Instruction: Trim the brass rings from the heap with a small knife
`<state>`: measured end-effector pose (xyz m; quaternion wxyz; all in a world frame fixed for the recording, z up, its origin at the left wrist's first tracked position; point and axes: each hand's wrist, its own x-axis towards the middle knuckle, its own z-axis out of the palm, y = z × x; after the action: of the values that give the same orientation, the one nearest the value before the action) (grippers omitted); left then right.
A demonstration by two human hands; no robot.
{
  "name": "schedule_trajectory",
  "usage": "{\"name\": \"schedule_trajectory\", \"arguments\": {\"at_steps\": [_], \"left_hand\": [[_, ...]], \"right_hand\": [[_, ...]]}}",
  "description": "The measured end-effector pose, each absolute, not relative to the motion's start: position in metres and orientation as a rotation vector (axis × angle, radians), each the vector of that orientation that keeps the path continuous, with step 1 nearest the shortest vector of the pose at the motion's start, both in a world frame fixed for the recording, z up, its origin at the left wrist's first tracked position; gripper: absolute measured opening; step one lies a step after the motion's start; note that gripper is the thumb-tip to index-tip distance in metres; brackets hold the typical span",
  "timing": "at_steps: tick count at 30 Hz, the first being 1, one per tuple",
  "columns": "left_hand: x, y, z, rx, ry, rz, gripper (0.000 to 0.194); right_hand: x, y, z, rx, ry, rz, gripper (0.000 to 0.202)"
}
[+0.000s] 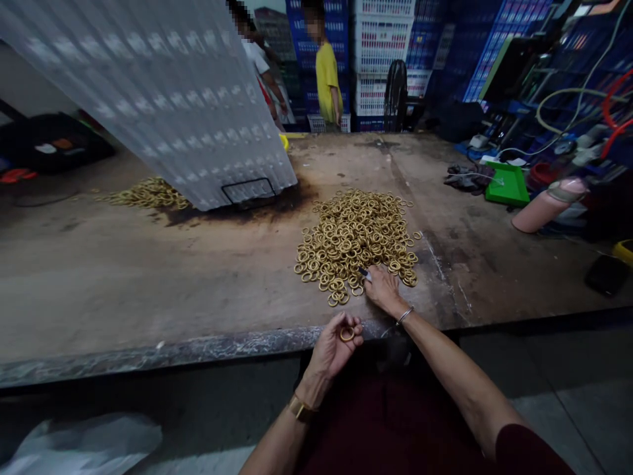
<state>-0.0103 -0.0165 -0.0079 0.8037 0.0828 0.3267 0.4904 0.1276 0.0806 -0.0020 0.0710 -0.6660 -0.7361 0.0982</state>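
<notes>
Our left hand (333,346) pinches one brass ring (347,334) at the tabletop (148,297) edge; right hand (382,288), fingers closed on a small tool, touches the ring pile (356,241). We're mid-sorting; next needs another ring picked.

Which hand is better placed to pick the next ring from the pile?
Right. The right hand already rests at the near edge of the pile of brass rings, while the left hand sits back at the table edge, already holding a ring.

Brass-gold rings (357,241) heap on a brown, black-stained table (148,284) at centre. A bright green tray (507,185) and pale pink cylinder (544,206) sit right; blue and white crates (380,39) fill the top, beside a yellow shirt (326,76).
</notes>
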Motion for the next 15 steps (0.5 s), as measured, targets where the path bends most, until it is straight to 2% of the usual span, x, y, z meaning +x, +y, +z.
{"name": "schedule_trajectory", "arguments": {"at_steps": [4,10,15], "left_hand": [[-0.008,-0.011,-0.004,0.247,0.796,1.06,0.032],[0.003,-0.003,0.001,0.511,0.992,1.104,0.048],[0.007,-0.005,0.0,0.702,1.047,1.105,0.04]], "right_hand": [[0.139,0.076,-0.004,-1.929,-2.197,0.323,0.023],[0.149,0.041,-0.002,-1.471,-2.19,0.53,0.016],[0.145,0.021,0.006,-1.356,-1.96,0.823,0.014]]}}
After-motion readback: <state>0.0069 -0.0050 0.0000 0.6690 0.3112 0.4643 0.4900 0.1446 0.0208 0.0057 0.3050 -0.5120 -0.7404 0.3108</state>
